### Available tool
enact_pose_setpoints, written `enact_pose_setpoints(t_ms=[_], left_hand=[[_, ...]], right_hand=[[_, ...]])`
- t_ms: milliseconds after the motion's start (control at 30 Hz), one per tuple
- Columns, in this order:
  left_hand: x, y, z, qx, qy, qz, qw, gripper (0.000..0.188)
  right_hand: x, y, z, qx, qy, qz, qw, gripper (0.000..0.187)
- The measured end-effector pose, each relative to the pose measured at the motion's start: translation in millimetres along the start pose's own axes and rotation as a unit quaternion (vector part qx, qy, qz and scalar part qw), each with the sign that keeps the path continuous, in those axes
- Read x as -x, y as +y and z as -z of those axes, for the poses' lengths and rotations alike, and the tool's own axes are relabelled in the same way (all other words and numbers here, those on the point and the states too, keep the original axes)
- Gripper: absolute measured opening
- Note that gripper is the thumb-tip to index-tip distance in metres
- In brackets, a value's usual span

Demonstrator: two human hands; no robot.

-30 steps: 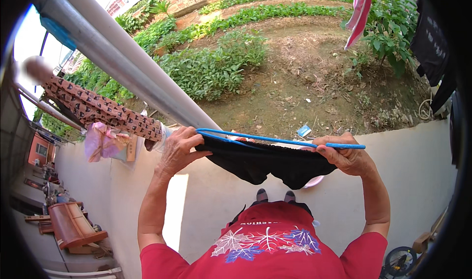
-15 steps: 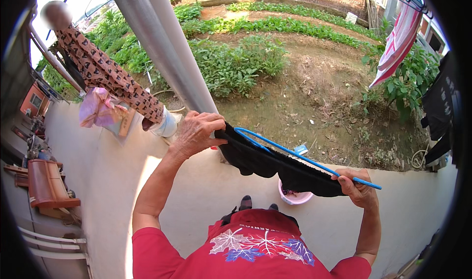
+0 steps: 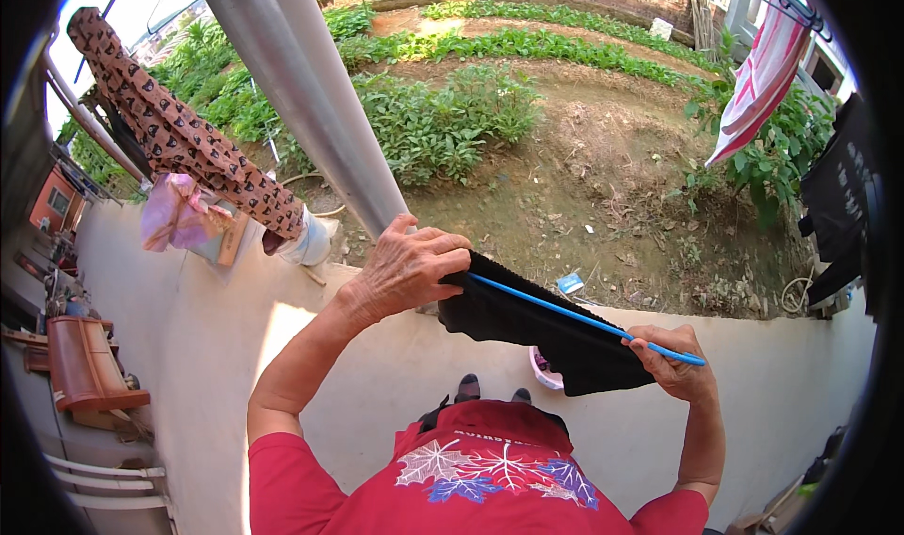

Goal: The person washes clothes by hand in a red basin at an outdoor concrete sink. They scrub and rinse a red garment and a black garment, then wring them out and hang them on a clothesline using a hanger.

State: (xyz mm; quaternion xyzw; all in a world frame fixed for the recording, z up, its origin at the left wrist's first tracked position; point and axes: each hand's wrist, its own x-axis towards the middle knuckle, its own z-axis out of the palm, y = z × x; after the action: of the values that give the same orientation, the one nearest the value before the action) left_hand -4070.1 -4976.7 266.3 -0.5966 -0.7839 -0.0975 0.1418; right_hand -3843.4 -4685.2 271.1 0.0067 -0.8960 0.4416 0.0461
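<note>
A black garment (image 3: 546, 339) with a gathered edge is stretched between my two hands, in front of my chest. My left hand (image 3: 405, 264) is closed on its left end, beside the grey pole. My right hand (image 3: 676, 361) pinches a blue clothes hanger (image 3: 565, 311) together with the garment's right end. The hanger bar slants down to the right across the black cloth, its tip poking out past my right fingers. Its left end disappears at the cloth near my left hand, so the hook is not visible.
A thick grey pole (image 3: 311, 92) rises ahead left. Patterned cloth (image 3: 179, 121) hangs farther left, above a white bucket (image 3: 309, 241). A pink basin (image 3: 544, 369) stands on the concrete, partly covered by the garment. Striped cloth (image 3: 758, 83) and dark clothes (image 3: 838, 186) hang at right.
My left hand has moved right and slightly down along the garment. The hanger's left part has gone from an open loop above the cloth to a single visible bar lying against it.
</note>
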Motion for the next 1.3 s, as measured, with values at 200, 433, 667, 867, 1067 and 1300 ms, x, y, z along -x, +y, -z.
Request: enact_pose_setpoints(t_ms=[200,433,667,867,1067,1300], left_hand=[[-12.4,14.7,-14.0,0.222,-0.040,0.063,0.972,0.035],[-23.9,38.3,-48.9,0.259,0.090,0.084,0.958,0.017],[-16.7,19.9,-29.4,0.296,0.193,0.131,0.926,0.012],[-7.2,-1.0,-19.8,0.337,0.224,0.166,0.899,0.009],[18.3,-11.7,-7.7,0.333,0.228,0.190,0.895,0.010],[36.9,-6.6,-2.0,0.388,0.254,0.230,0.855,0.009]], right_hand=[[-15.8,-24.5,2.2,-0.015,0.008,0.033,0.999,0.014],[-21.9,-2.2,11.0,-0.126,0.029,0.032,0.991,0.016],[22.0,59.4,59.7,-0.145,0.015,-0.005,0.989,0.074],[36.1,121.4,28.0,-0.158,0.175,-0.071,0.969,0.022],[28.2,131.0,14.4,-0.041,0.164,-0.014,0.986,0.017],[40.5,161.6,-8.8,-0.332,0.191,-0.041,0.923,0.020]])
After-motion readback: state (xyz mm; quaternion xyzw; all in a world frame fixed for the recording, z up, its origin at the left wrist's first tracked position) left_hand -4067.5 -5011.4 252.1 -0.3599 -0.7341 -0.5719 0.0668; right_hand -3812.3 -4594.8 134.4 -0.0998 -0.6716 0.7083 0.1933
